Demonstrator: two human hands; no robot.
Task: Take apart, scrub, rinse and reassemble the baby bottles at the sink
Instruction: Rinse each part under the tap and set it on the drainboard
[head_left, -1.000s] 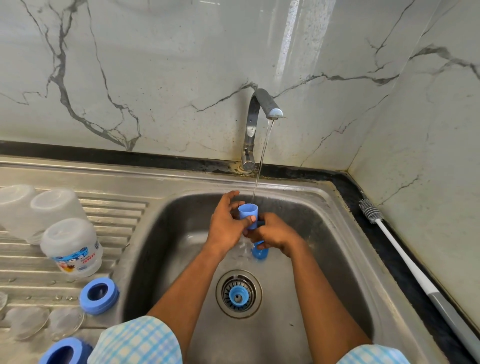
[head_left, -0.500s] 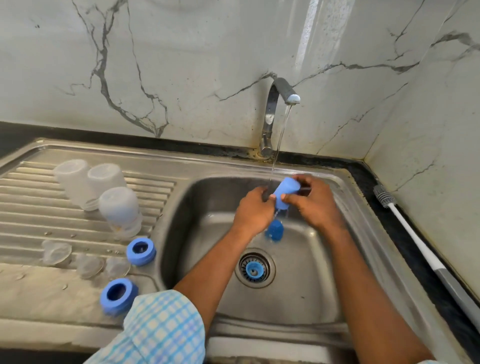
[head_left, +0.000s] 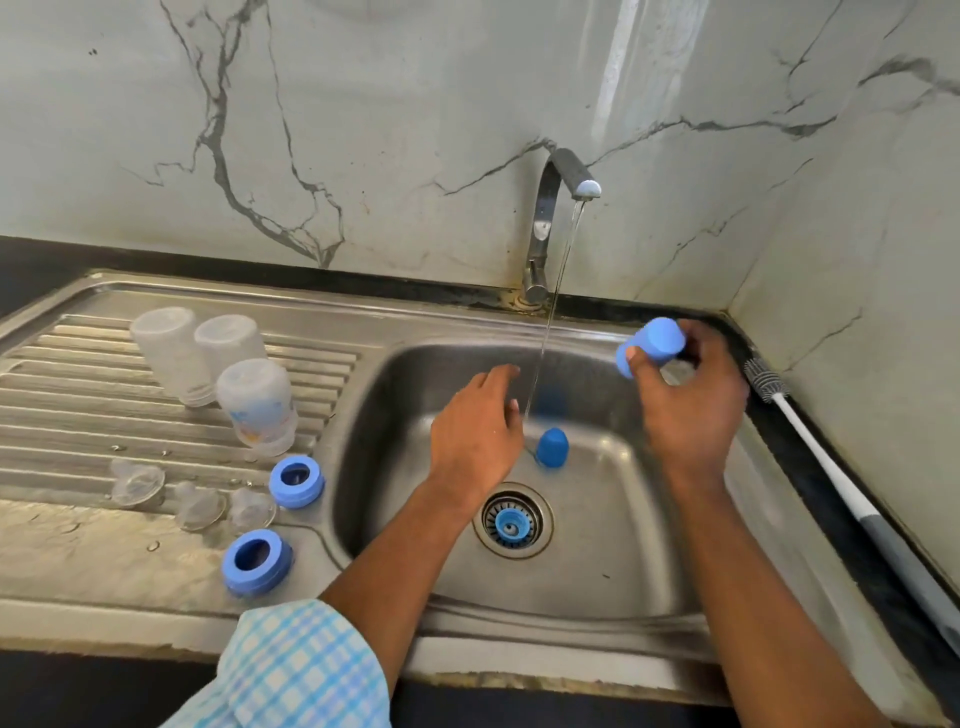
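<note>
My right hand (head_left: 688, 400) pinches a light blue bottle cap (head_left: 652, 345) above the sink's right rim. Over the basin hovers my left hand (head_left: 475, 431), fingers relaxed and empty, just left of the water stream. A second blue cap (head_left: 552, 447) stands on the sink floor (head_left: 597, 545) under the stream. On the drainboard (head_left: 78, 415) stand three clear bottles upside down (head_left: 169, 353) (head_left: 228, 340) (head_left: 257, 405). Near them lie three clear teats (head_left: 136, 483) (head_left: 200, 505) (head_left: 252, 509) and two blue collar rings (head_left: 296, 480) (head_left: 256, 561).
The tap (head_left: 558, 208) runs a thin stream into the basin. A blue piece sits in the drain strainer (head_left: 512, 522). A white-handled bottle brush (head_left: 810, 447) lies along the black counter at the right, close to the marble wall.
My right hand has carried the blue cap out of the stream, up and to the right. My left hand has let go of it and dropped lower, empty.
</note>
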